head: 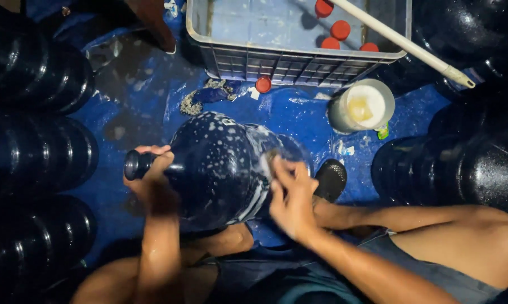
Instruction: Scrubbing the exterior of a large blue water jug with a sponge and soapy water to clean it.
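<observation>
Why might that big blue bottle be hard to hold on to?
The big blue bottle looks wet and soapy, so it is probably slippery. It lies on its side and is round, so it may roll. The left hand grips its neck, likely steadying it, while the right hand presses its side.

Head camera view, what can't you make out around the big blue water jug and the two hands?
- Right hand: motion-blurred on the big blue water jug; what it holds is unclear.
- Jug mouth: covered by left hand.
- Grey crate: far side cut off by top edge.
- Stacked jugs at left: lost in darkness.
</observation>
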